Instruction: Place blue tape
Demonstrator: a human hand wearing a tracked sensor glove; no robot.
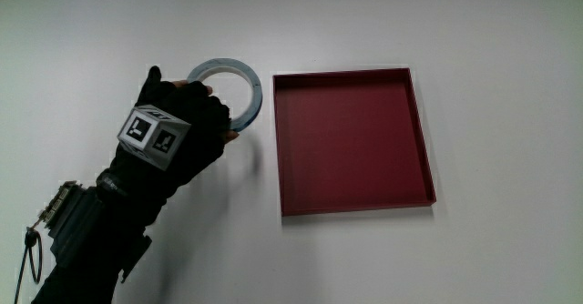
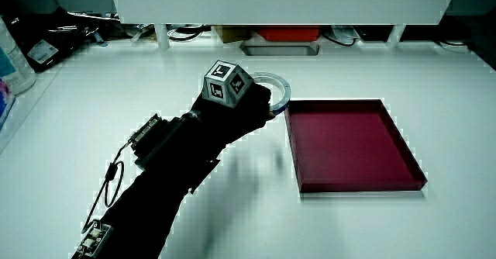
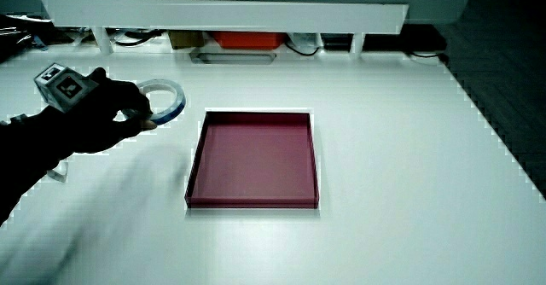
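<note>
Surface: white table [image 1: 474, 31], seen from above.
Hand: the hand [image 1: 173, 136] in a black glove, beside the red tray, forearm running toward the person.
Cube: patterned cube [image 1: 152, 135] on the back of the hand, black marks on white faces.
Grasp: fingers [image 1: 215, 111] curled over the near part of the blue tape ring.
Tape: blue tape ring [image 1: 239, 81], pale blue, thin, its open centre showing the table; the part farther from the person is free of the hand.
Tray: red tray [image 1: 421, 131], square, shallow, low walls, nothing inside.
Relation: tape ring just beside the tray's wall, outside it; whether they touch cannot be told.
</note>
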